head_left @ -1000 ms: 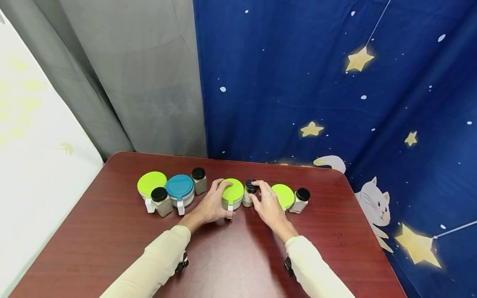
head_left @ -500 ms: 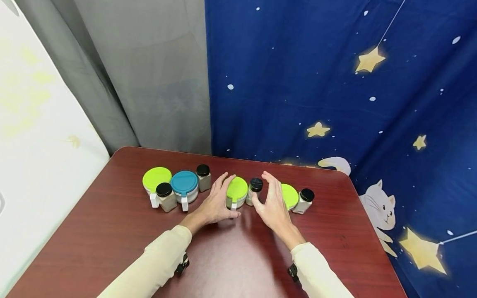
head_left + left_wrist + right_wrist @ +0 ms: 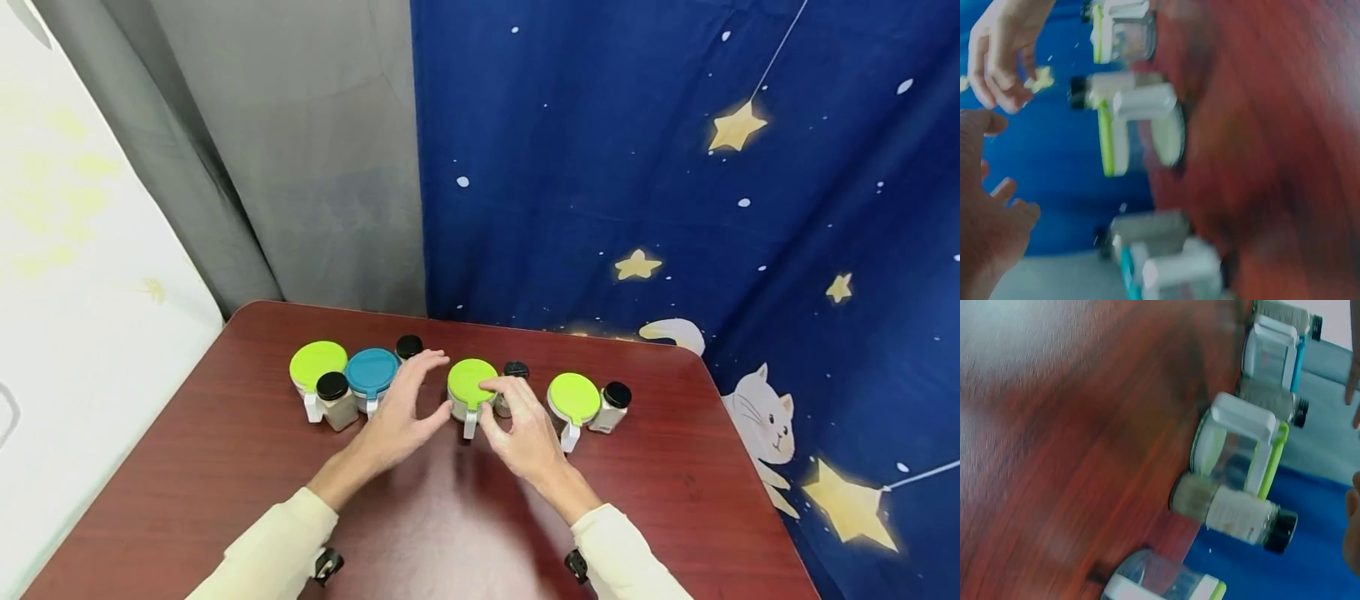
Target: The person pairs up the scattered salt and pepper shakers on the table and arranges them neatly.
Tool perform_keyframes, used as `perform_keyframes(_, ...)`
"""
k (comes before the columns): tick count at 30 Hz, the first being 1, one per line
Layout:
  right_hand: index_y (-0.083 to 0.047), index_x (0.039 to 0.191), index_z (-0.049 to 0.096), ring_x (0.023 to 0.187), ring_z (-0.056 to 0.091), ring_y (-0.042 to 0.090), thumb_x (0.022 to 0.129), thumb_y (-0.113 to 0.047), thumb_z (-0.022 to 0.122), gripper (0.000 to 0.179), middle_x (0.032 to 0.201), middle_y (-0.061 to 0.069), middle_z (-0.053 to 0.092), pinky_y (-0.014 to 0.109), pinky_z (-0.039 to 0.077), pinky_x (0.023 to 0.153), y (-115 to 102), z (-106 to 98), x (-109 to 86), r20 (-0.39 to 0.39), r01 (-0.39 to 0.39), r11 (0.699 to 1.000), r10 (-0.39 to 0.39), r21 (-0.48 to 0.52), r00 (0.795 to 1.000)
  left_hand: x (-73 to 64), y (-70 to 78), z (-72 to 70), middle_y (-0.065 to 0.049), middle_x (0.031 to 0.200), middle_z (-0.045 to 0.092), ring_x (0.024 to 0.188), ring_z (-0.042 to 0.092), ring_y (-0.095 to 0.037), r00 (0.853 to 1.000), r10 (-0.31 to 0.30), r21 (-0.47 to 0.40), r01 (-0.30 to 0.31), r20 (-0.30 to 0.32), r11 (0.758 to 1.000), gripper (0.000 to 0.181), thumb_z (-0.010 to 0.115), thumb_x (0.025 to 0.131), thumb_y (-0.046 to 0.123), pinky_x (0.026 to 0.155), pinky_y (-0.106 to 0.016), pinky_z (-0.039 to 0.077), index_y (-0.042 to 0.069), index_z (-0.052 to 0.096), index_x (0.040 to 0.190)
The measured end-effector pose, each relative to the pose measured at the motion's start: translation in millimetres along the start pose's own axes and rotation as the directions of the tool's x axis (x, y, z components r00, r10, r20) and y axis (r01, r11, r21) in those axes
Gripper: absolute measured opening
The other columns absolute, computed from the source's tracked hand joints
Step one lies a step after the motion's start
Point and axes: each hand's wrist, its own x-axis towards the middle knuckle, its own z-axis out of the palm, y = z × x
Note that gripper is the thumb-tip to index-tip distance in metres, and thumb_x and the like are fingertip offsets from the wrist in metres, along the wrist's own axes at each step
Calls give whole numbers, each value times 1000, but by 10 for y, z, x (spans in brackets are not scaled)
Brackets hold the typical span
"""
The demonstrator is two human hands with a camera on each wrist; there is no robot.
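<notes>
In the head view my left hand (image 3: 397, 421) hovers with spread fingers between a blue-lidded jar (image 3: 372, 371) and the middle green-lidded jar (image 3: 472, 382), its thumb near the latter's left side. My right hand (image 3: 525, 433) is over that jar's right side, fingers loosely bent and overlapping its lid. Behind those fingers a black-capped spice bottle (image 3: 516, 371) is partly hidden. Seen from the left wrist, both hands hold nothing and are off the jars. The right wrist view shows the labelled spice bottle (image 3: 1235, 512) upright against the handled green-lidded jar (image 3: 1235, 444).
Another green-lidded jar (image 3: 317, 365) and two black-capped bottles, one in front (image 3: 337, 402), stand at the left. To the right are a third green-lidded jar (image 3: 573, 398) and a black-capped bottle (image 3: 612, 406). The red-brown table (image 3: 450, 533) ends at curtains behind.
My left hand has drawn back leftward from around the middle green-lidded jar. My right hand has left the black-capped bottle, opened, and moved left toward that jar.
</notes>
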Motion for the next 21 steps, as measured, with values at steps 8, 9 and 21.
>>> perform_keyframes(8,-9,119,66,104,62,13,91,-7,67,29,115,0,65,25,50,91,-130,267,-13,115,69,996,-74,49,991,-38,-189,-801,-6,145,51,136,43,-26,989,-96,-59,89,-116,994,52,72,93,4,112,-41,33,10,55,141)
perform_keyframes(9,-8,119,66,103,61,12,91,-7,67,29,114,0,65,24,50,91,-145,304,-8,123,82,995,-88,57,988,-56,-216,-894,-7,144,52,132,47,-23,983,-144,-111,132,-110,985,50,70,95,5,111,-38,36,11,54,142)
perform_keyframes(21,-8,128,65,110,59,10,94,-10,65,33,122,-1,65,23,47,96,-284,655,222,188,123,989,-136,79,973,-322,-718,-1384,-11,144,54,130,50,-13,929,-350,-168,329,-116,929,40,60,103,12,93,-16,42,9,56,143)
